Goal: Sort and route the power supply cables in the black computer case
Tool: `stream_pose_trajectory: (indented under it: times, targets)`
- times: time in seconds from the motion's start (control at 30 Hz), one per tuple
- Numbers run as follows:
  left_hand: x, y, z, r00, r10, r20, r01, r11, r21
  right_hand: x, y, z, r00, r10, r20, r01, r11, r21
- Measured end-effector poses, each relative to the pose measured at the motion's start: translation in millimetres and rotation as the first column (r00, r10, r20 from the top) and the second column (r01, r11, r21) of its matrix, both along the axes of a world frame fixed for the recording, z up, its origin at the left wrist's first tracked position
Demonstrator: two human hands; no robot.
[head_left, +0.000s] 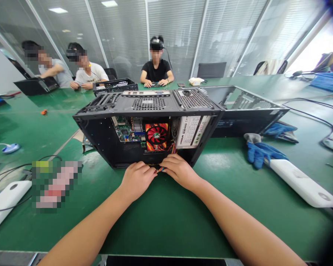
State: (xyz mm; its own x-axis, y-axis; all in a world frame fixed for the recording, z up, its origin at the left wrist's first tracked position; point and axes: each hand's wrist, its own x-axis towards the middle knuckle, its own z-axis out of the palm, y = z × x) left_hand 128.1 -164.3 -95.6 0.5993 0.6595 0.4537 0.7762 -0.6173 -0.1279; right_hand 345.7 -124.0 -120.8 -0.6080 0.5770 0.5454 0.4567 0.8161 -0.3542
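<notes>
An opened black computer case [97,125] lies in front of me with its open side facing me. Inside it are a motherboard [124,129], a graphics card with a red fan [157,136] and a power supply [192,131] with a white label. At the case's near lower edge, my left hand [138,179] pinches a bundle of coloured power cables [159,170]. Close beside it, my right hand [180,171] grips the same bundle, fingers curled. The cable ends are mostly hidden behind my fingers.
Behind to the right stands another case [244,118]. Blue work gloves [262,151] and a white power bank [302,181] lie right; another white power bank [11,199] with black cables lies left, near a blurred-out item [58,184]. Several people work across the green table [166,229].
</notes>
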Motion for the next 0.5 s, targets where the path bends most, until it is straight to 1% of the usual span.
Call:
stream_pose_trajectory:
  times: [0.2, 0.33, 0.5]
  targets:
    - [-0.7, 0.3, -2.3, 1.000, 0.003, 0.015, -0.003, 1.000, 0.027, -0.5, -0.2, 0.0, 1.000, 0.003, -0.022, -0.003, 1.000, 0.020]
    - [-1.0, 0.4, -3.5, 1.000, 0.000, 0.007, 0.000, 1.000, -0.008, -0.6, 0.3, -2.6, 0.999, -0.001, -0.035, 0.002, 1.000, 0.029]
    - [-1.5, 0.7, -5.3, 0.999, -0.001, 0.040, 0.004, 0.998, -0.066, -0.6, -0.3, -1.7, 0.999, -0.001, -0.032, 0.003, 0.999, 0.048]
